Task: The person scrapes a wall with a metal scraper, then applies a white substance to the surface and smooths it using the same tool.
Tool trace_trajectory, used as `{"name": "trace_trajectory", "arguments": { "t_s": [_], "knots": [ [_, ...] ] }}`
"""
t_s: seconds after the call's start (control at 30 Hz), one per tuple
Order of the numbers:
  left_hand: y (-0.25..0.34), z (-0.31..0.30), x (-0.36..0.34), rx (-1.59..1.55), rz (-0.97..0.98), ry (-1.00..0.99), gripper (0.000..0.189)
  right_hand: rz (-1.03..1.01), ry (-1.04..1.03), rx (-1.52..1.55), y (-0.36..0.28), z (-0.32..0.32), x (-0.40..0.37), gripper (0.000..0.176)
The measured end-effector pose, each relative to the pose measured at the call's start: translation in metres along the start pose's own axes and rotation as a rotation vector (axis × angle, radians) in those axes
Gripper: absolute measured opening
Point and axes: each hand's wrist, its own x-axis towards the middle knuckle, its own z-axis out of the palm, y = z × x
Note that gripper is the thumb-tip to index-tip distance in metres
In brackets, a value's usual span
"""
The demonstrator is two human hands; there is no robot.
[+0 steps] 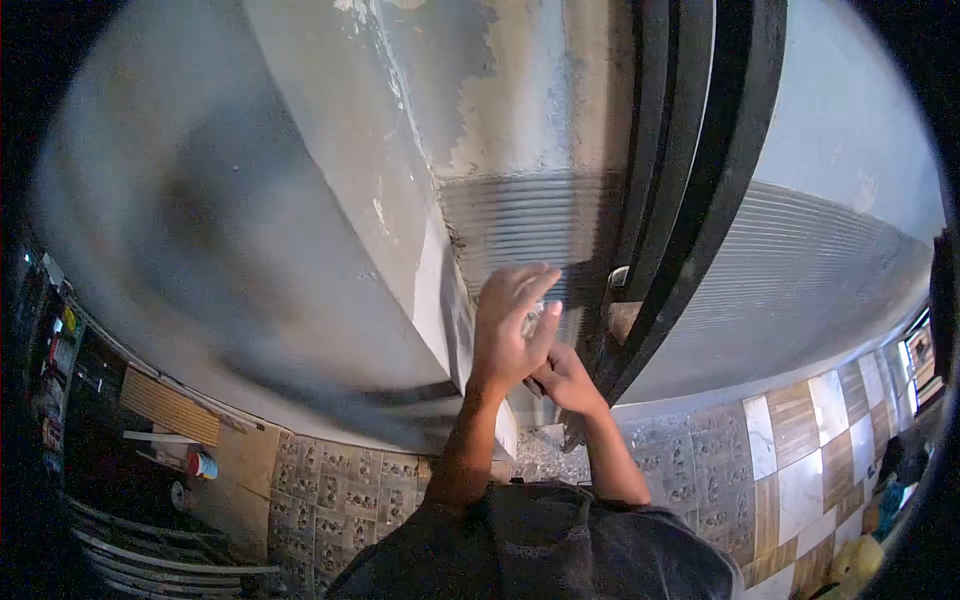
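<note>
Left hand [512,330] curled, ribbed wall panel [520,220] beyond it, right hand [568,382] beneath.

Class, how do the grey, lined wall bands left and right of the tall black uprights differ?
The left band looks narrower; the right band spreads wider.
Patchy grey-brown wall tops the left band; smoother blue-grey wall tops the right band.
The left hand overlaps the left band in view; no hand overlaps the right band.
Both are grey with parallel lines.
</note>
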Motion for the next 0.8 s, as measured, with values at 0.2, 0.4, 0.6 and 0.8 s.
{"name": "trace_trajectory", "arguments": {
  "t_s": [0.2, 0.4, 0.6, 0.8],
  "knots": [
    [0.009, 0.009, -0.01, 0.027, -0.017, -0.002, 0.029, 0.109, 0.08, 0.369, -0.023, -0.005, -0.016, 0.027],
    [0.019, 0.009, -0.002, -0.208, -0.042, 0.067, 0.028, 0.044, 0.214, 0.448, -0.038, 0.004, -0.022, 0.044],
    [0.037, 0.014, -0.003, -0.106, -0.066, 0.114, 0.029, 0.031, 0.298, 0.418, -0.067, -0.002, -0.064, 0.046],
    [0.034, 0.03, -0.022, -0.172, -0.053, 0.112, 0.022, -0.036, 0.325, 0.177, -0.074, -0.002, -0.098, 0.047]
  ]
}}
